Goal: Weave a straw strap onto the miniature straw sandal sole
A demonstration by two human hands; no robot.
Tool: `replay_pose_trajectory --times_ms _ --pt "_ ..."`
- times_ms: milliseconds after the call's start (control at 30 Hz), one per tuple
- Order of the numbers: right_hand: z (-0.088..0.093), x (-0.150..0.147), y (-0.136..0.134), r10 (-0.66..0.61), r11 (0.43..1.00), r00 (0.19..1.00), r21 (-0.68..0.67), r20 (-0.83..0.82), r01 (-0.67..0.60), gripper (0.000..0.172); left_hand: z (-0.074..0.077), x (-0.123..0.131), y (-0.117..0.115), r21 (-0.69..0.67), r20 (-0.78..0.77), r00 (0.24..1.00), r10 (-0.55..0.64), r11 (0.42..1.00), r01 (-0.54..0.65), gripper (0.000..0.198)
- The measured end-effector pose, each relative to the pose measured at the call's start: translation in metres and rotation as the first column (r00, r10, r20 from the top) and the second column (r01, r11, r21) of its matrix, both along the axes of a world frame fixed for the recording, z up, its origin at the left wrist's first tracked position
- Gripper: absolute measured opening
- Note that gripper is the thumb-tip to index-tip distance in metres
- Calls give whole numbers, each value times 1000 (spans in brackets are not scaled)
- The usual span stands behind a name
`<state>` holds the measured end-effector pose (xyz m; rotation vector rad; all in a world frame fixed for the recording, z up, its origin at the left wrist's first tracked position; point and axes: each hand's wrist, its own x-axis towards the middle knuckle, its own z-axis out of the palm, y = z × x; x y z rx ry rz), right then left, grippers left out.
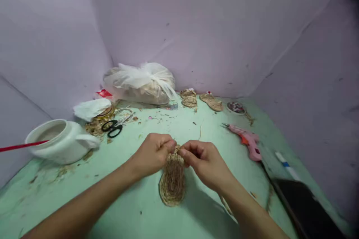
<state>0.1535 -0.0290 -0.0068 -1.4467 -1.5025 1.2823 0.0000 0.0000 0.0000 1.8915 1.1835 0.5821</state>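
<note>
A small sole-shaped piece of coiled, braided straw cord hangs or rests in the middle, its wide end toward me. My left hand is closed at its narrow far end, thumb and fingers pinched on the straw. My right hand pinches the same end from the other side. The fingertips of both hands nearly meet there, and they hide part of that end. A strand of cord shows beside my right forearm.
Left stand a white pot with a red stick and black-handled scissors. Behind are a tied plastic bag, finished-looking straw slippers and a small bowl. Right lie a pink glue gun, a white-and-blue stick and a dark flat object.
</note>
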Motion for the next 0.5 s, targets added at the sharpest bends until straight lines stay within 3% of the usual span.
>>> replay_pose_trajectory --times_ms 267,500 --pt "2 3 1 -5 999 1000 -36 -21 4 17 3 -2 -1 31 7 1000 -11 999 11 14" --pt "1 3 3 23 995 996 -99 -83 -31 18 5 -3 -2 47 -35 999 22 999 -20 16"
